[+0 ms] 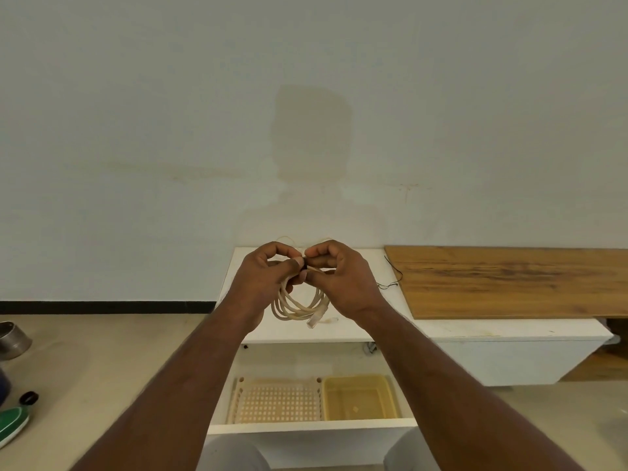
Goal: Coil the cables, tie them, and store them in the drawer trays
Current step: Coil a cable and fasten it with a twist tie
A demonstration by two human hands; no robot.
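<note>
Cream cable [296,305] smooth, rubbery sheath, clear plastic plug. Perforated tray [277,401] matt beige plastic; right tray [360,397] translucent yellow plastic. Tabletop [370,266] smooth white laminate. Plank [516,283] grained wood. Bowl [13,339] far left dull metal.

The scene is evenly and softly lit from behind the camera, a faint shadow of the person being cast on the wall [311,137] at 12 o'clock, while straight edges are bowed toward the borders.
</note>
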